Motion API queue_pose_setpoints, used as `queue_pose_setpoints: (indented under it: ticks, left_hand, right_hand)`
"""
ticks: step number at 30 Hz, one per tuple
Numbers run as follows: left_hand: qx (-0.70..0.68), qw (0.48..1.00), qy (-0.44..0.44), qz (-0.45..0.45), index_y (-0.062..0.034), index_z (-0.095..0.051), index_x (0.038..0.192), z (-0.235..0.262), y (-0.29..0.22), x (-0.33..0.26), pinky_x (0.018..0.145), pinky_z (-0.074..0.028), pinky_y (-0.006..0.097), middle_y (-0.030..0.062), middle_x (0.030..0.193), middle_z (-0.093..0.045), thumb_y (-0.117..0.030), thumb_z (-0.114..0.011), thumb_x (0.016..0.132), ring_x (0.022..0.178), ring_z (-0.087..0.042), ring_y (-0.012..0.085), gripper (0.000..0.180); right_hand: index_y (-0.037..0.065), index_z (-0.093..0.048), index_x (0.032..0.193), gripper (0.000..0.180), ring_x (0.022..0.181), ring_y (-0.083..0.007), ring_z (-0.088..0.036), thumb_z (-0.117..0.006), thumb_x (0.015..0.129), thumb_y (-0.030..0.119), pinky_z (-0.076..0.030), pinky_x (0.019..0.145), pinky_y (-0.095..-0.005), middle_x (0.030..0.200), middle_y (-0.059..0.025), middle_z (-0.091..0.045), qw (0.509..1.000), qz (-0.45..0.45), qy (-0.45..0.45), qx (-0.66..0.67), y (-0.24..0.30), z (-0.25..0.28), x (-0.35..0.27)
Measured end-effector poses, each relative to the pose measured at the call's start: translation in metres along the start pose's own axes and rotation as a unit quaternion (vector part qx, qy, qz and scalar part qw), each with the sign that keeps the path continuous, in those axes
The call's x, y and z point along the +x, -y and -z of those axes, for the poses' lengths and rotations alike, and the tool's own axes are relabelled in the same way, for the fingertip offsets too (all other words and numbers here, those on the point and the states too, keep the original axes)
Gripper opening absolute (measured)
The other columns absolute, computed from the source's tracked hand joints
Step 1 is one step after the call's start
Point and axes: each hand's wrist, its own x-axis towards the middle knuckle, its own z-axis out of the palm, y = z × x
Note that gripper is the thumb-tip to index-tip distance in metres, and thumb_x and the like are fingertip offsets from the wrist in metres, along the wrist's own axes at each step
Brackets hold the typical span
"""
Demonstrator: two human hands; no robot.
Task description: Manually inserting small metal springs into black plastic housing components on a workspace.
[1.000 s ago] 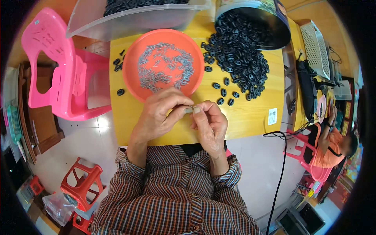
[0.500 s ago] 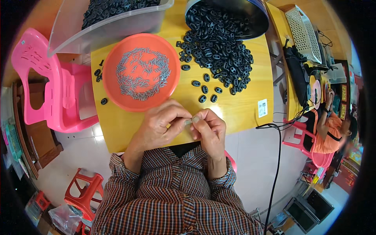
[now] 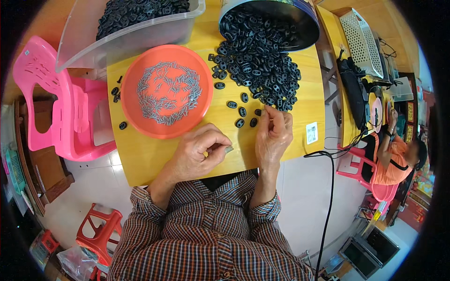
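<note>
Head view: the left hand (image 3: 194,149) is pinching narrow, the right hand (image 3: 275,136) is pinching beside black two-hole pieces (image 3: 262,70); I can't tell if either is holding anything.

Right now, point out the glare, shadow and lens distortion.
Head view: glare whitens the floor tiles beside the pink chair; head view: shadow darkens the inside of the tipped tub; head view: the yellow table has a bowed near edge, and the metal pieces in the red basin look too fine to count.
</note>
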Motion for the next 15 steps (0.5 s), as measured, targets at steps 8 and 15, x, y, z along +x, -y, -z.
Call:
queue_pose_setpoints:
  ticks: [8,15]
  left_hand:
    - [-0.015,1.000,0.005,0.001,-0.0019,-0.061,0.085,0.000,-0.001,0.000,0.049,-0.044,0.023,0.0047,0.078,-0.058,0.004,-0.065,0.075,0.057,-0.054,0.0102,0.012]
    - [-0.030,0.999,0.005,0.015,-0.0020,-0.062,0.086,0.004,-0.002,0.000,0.049,-0.044,0.023,0.0047,0.079,-0.058,0.004,-0.064,0.076,0.057,-0.054,0.0103,0.012]
  right_hand:
    - [0.005,-0.068,0.088,0.009,0.063,-0.0199,-0.057,-0.065,0.079,0.002,-0.047,0.056,-0.0307,0.076,-0.0090,-0.057,0.997,0.017,0.012,-0.073,0.002,-0.002,0.018]
    - [0.005,-0.066,0.085,0.005,0.065,-0.0268,-0.059,-0.064,0.081,0.006,-0.049,0.056,-0.0357,0.079,-0.0107,-0.057,0.993,0.005,0.068,-0.095,0.006,-0.002,0.022]
